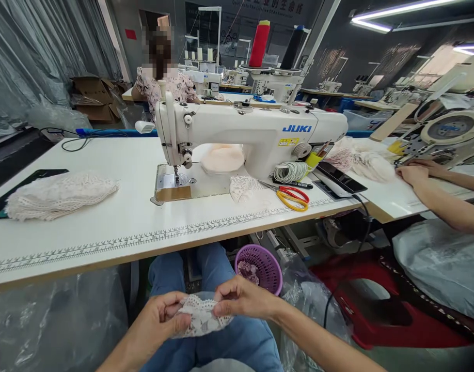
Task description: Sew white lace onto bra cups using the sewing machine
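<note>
Over my lap I hold up a small piece of white lace (pixel 204 318) with a scalloped edge. My left hand (pixel 165 318) pinches its left side between thumb and fingers. On the other side my right hand (pixel 239 299) grips the upper right edge the same way. Ahead of both hands stands a white sewing machine (pixel 237 129) on the table. A lace piece (pixel 245 188) lies by its bed, touching scissors (pixel 293 197) with red and yellow handles. At the table's left rests a stack of white lace (pixel 62 194).
A purple basket (pixel 273 266) with fabric scraps stands below the table edge (pixel 171 250). To the right, a co-worker's hands (pixel 419 173) are at another machine (pixel 452 132). A red stool (pixel 407 325) is on the floor. Another person (pixel 163 77) sits beyond the table.
</note>
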`<action>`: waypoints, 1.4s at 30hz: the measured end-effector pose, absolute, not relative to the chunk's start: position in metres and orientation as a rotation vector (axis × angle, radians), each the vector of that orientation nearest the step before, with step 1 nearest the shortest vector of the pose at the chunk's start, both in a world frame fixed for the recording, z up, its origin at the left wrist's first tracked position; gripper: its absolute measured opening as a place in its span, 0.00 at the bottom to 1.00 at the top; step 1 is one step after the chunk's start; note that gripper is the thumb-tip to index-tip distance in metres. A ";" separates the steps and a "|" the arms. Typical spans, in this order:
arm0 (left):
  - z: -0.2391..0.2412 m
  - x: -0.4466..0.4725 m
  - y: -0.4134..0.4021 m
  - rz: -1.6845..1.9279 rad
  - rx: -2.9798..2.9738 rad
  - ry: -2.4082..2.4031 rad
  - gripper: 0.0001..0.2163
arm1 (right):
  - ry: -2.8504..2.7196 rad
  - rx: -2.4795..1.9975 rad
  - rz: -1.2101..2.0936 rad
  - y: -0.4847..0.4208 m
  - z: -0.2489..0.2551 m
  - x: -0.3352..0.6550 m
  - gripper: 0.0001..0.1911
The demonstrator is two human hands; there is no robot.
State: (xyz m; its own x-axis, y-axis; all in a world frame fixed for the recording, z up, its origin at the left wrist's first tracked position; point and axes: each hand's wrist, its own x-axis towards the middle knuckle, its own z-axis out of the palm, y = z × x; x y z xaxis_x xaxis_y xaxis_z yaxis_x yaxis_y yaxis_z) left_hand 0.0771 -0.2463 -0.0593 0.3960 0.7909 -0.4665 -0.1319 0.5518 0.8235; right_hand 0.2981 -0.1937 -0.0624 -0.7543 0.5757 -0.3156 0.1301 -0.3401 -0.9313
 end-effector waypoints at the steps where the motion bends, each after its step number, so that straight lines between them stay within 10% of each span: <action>1: -0.061 0.078 -0.246 0.666 0.796 1.010 0.19 | -1.595 -0.909 2.178 -0.194 -0.062 0.299 0.22; 42: -0.051 0.080 -0.245 0.575 1.222 1.109 0.18 | -1.654 -0.949 2.117 -0.198 -0.057 0.283 0.20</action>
State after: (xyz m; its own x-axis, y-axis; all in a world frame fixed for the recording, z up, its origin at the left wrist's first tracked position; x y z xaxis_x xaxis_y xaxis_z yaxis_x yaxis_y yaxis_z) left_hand 0.0796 -0.2445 -0.0515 0.3989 0.8459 -0.3541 0.1983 0.2975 0.9339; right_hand 0.2830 -0.1981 -0.0567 -0.7403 0.5928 -0.3171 0.1644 -0.2978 -0.9404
